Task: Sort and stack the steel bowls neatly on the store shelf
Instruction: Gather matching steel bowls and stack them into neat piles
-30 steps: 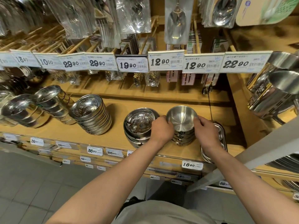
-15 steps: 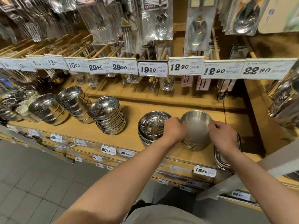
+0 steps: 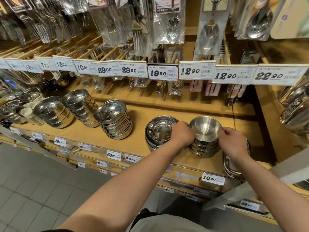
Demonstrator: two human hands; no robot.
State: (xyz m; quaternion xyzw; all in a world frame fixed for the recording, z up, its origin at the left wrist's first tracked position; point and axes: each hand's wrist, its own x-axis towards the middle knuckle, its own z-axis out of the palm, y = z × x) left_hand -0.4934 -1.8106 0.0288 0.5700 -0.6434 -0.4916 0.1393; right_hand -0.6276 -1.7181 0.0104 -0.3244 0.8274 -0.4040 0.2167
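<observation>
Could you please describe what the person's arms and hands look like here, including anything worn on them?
Both forearms are bare, with no sleeves in view. The left hand and right hand wear no gloves, and no watch, ring or bracelet shows.

Warm, even shop light from above; sharp in the middle, bent and soft at the edges.

Yellowish overhead light falls on the pale wooden shelf (image 3: 137,141), throwing short soft shadows to the near side of the stacked shiny steel bowls (image 3: 203,131). Bright glare spots sit on the clear plastic cutlery packets (image 3: 168,20) hanging at the far top. The white price labels (image 3: 163,72) read crisply at centre but blur toward the far left. Wide-angle distortion curves the label row and leans the right-hand steel pots (image 3: 294,104). The grey tiled floor (image 3: 25,190) at near left lies dimmer.
</observation>
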